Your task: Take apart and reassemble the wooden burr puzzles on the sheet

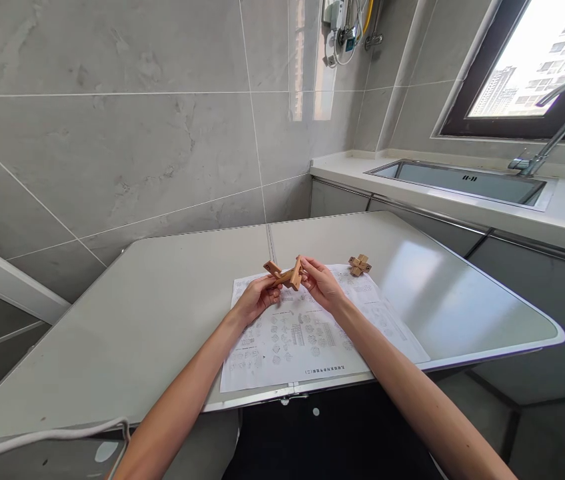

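Observation:
Over the printed sheet, my left hand pinches a few notched wooden puzzle pieces that cross one another. My right hand has its thumb and fingers closed on another wooden puzzle piece, tilted almost upright against the others. Whether these pieces are interlocked or only touching, I cannot tell. At the far right corner of the sheet sits a cross-shaped wooden burr puzzle, apart from both hands. My fingers partly hide the held pieces.
The sheet with small diagrams lies on a pale folding table with a seam down its middle. Behind stands a grey tiled wall. To the right are a counter with a sink, a curved faucet and a window.

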A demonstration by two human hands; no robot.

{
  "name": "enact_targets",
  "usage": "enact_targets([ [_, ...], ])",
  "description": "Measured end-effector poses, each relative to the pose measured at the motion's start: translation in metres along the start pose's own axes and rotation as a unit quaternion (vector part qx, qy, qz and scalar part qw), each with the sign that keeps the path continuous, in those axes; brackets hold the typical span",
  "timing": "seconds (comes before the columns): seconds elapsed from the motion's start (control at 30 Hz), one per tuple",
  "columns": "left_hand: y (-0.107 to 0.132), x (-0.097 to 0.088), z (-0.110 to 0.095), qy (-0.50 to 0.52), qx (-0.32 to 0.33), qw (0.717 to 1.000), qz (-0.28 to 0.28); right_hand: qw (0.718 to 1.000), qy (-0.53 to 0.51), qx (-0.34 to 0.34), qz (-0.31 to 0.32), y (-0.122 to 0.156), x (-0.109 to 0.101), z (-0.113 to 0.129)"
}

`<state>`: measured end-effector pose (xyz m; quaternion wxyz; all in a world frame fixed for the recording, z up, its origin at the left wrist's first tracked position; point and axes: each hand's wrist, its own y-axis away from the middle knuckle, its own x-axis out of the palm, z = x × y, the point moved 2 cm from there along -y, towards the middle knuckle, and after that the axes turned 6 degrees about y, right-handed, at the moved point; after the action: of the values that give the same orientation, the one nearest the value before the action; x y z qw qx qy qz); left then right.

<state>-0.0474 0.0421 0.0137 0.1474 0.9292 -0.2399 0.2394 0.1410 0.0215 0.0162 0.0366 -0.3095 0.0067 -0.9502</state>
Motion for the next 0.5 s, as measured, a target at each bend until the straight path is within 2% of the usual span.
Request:
enact_targets([
  [0.2,0.0009,0.0003,-0.0004,0.005,-0.003,1.0,0.013,1.0,0.004,-0.015,-0.005,-0.0011,-0.0029,-0.0018],
  [0.5,-0.0006,-0.0062,0.0042,0.021,-0.006,0.999,0.029,1.0,-0.002,0.02,-0.012,-0.0013,-0.0038,-0.0011],
])
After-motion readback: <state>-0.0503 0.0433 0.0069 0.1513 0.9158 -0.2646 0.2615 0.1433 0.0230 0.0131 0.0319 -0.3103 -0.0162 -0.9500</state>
